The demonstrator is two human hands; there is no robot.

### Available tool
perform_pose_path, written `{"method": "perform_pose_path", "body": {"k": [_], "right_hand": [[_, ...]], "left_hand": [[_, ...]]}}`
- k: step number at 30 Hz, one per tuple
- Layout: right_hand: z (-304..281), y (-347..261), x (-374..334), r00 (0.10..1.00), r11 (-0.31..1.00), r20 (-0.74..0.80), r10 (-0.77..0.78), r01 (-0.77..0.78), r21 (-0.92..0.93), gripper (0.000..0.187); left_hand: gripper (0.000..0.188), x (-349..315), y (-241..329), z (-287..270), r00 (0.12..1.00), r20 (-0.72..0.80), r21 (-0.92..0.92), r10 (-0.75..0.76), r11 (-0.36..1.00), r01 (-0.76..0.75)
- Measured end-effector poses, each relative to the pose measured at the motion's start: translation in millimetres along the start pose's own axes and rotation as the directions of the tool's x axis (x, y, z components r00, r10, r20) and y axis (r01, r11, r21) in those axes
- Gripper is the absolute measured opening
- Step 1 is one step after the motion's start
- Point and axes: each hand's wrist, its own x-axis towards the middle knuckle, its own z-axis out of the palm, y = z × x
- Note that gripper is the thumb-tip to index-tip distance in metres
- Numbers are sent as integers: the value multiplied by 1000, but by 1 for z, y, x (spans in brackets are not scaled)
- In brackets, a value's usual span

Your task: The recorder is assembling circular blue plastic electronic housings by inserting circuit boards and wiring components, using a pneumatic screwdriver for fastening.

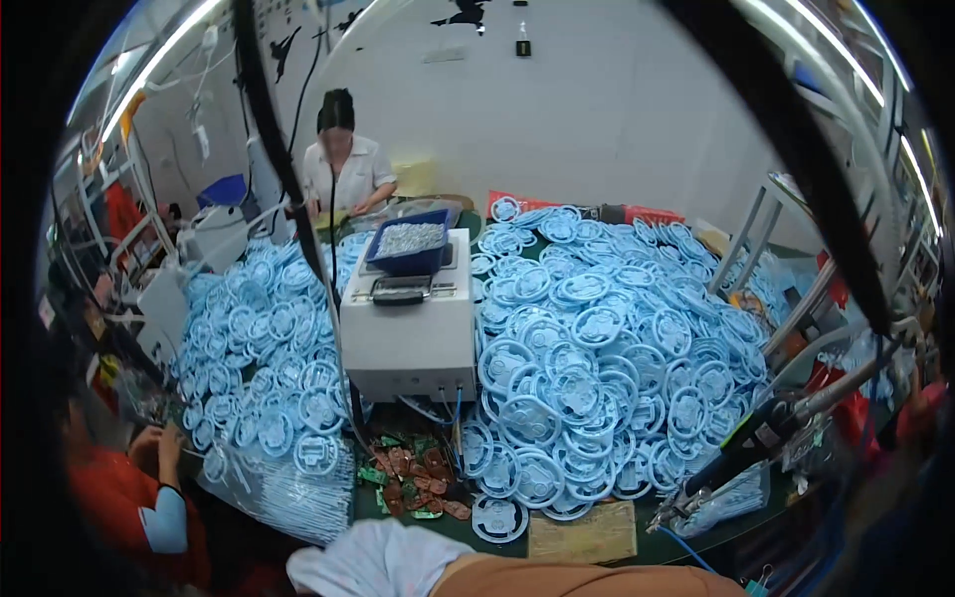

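Observation:
Neither my left hand nor my right hand shows. A pale grey-white cloth and a brown surface cross the lower edge; I cannot tell whether they are my sleeve and arm or other clothing. Just beyond them lie a flat tan board [582, 534] and a single light blue ring-shaped plastic part [499, 518]. A big heap of the same round parts [597, 338] covers the right side of the green table. Small red-brown and green circuit boards [418, 480] are scattered left of that ring. A black screwdriver-like tool [741, 448] hangs on an arm at the right.
A white box-shaped machine [410, 343] stands mid-table, topped by a blue tray [406, 261] of small metal pieces. Another parts heap [269, 333] and thin pale strips [298, 493] lie left. One co-worker [348, 174] sits at the back, another in red [129, 507] at left.

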Motion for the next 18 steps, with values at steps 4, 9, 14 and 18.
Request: {"method": "perform_pose_path", "body": {"k": [4,9,14,18], "right_hand": [[-3,-22,-13,999,1000,-46,-22,21,-19,47],[-3,-39,-36,990,999,-127,-53,52,-15,48],[-11,-55,-58,985,995,-143,-98,93,-45,48],[-37,-74,-72,992,984,-53,-118,109,-144,48]], "left_hand": [[28,-38,30,-39,995,64,39,-83,996,80],[29,-68,82,-88,964,164,106,-209,975,193],[30,-94,135,-121,924,214,121,-317,947,297],[31,-124,178,-151,923,165,54,-347,938,343]]}}
